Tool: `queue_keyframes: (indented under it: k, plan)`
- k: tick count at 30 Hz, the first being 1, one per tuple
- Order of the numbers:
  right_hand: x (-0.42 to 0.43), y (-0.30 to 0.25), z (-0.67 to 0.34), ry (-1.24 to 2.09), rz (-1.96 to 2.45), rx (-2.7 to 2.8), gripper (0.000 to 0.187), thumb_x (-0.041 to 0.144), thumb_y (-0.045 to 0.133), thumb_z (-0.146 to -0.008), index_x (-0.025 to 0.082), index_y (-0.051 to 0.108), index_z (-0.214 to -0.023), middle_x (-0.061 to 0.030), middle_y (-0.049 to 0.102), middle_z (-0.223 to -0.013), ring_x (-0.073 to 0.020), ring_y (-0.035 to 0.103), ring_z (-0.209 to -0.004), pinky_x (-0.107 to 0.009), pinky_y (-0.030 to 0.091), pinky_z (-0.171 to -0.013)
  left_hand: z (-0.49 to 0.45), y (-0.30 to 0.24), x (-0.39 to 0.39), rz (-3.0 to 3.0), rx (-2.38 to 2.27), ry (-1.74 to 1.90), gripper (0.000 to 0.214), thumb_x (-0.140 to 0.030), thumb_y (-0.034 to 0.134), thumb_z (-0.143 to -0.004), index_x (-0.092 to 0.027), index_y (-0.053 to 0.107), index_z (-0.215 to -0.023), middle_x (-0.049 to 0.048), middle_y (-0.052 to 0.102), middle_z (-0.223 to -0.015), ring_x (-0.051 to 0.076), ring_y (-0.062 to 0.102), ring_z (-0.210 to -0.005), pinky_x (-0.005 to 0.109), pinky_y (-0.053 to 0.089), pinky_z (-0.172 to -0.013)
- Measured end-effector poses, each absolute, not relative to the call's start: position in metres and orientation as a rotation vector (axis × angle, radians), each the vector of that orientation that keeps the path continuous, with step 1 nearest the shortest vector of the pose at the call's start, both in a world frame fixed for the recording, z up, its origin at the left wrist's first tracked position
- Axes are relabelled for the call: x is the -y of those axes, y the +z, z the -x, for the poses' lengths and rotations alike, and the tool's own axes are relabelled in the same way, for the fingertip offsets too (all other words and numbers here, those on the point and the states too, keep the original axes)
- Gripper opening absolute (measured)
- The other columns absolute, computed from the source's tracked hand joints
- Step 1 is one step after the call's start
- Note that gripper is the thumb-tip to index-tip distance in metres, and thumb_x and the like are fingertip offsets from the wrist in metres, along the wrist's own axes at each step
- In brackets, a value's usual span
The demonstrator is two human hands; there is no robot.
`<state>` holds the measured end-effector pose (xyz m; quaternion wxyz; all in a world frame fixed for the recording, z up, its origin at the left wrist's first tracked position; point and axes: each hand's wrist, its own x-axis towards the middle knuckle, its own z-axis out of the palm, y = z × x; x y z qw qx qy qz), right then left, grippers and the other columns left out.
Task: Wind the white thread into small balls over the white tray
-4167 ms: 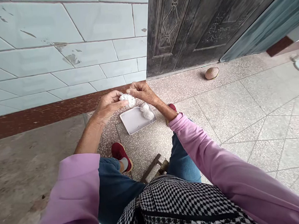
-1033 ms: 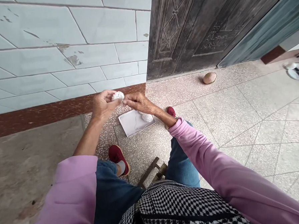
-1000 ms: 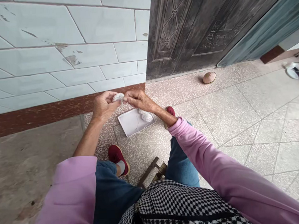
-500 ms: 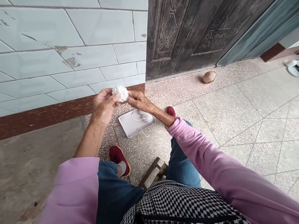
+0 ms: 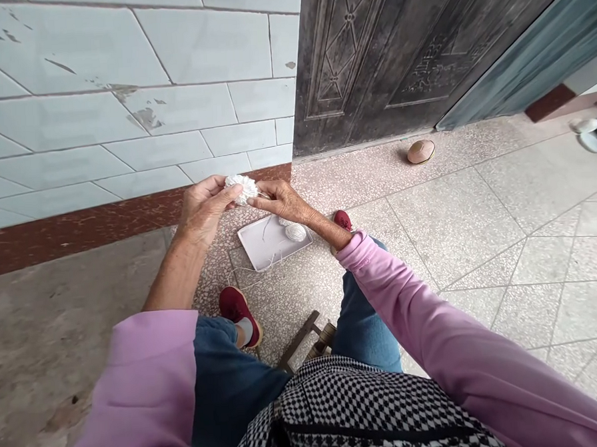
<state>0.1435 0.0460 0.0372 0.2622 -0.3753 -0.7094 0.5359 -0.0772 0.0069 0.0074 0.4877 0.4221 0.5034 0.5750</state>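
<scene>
Yarn piece (image 5: 246,187): likely light, soft, non-slip; pinch by rim. Gripped in left hand (image 5: 202,207); can't tell hold of right hand (image 5: 284,203).

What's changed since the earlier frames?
Loose yarn now trails over the tray's near edge onto the floor, toward the left shoe. Since the first frame, the left hand and white yarn piece shifted slightly left; the right hand dropped slightly. Unchanged: left-hand hold, tray position, yarn ball in tray.
</scene>
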Motion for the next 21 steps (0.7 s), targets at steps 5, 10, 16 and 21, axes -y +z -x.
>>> queue_keyframes:
  k: [5, 10, 16, 21]
  plan:
    - [-0.053, 0.033, -0.149, 1.428, 0.991, 1.936, 0.05, 0.03, 0.095, -0.118, 0.027, 0.063, -0.08, 0.0014, 0.051, -0.078, -0.021, 0.045, -0.086, -0.035, 0.038, -0.077, 0.077, 0.004, -0.008, -0.973, -1.173, 1.381, 0.045, -0.044, 0.117, -0.076, -0.022, 0.086, -0.1, 0.0102, 0.085, -0.103, 0.021, 0.077, -0.085, 0.028, 0.063, -0.068]
    - [-0.055, 0.018, -0.147, 1.493, 0.986, 1.893, 0.042, 0.031, 0.087, -0.125, 0.025, 0.068, -0.088, 0.0039, 0.054, -0.076, -0.0188, 0.048, -0.08, -0.036, 0.037, -0.078, 0.08, 0.007, -0.007, -0.994, -1.223, 1.359, 0.045, -0.039, 0.116, -0.077, -0.021, 0.086, -0.104, 0.0124, 0.086, -0.106, 0.025, 0.081, -0.092, 0.033, 0.068, -0.073]
    - [-0.045, -0.001, -0.139, 1.382, 0.795, 2.135, 0.028, 0.017, 0.063, -0.133, 0.021, 0.07, -0.106, 0.0034, 0.061, -0.086, -0.0201, 0.058, -0.086, -0.034, 0.045, -0.09, 0.083, 0.008, -0.015, -0.878, -1.312, 1.53, 0.041, -0.036, 0.111, -0.07, -0.023, 0.08, -0.092, 0.01, 0.088, -0.103, 0.022, 0.078, -0.088, 0.03, 0.068, -0.07]
    - [-0.047, -0.002, -0.144, 1.432, 0.626, 2.1, 0.03, 0.031, 0.061, -0.138, 0.021, 0.073, -0.112, 0.0032, 0.056, -0.088, -0.0183, 0.05, -0.083, -0.034, 0.044, -0.084, 0.083, 0.002, -0.019, -1.073, -1.603, 1.5, 0.039, -0.027, 0.106, -0.063, -0.026, 0.074, -0.087, 0.0014, 0.082, -0.085, 0.021, 0.071, -0.075, 0.029, 0.06, -0.062]
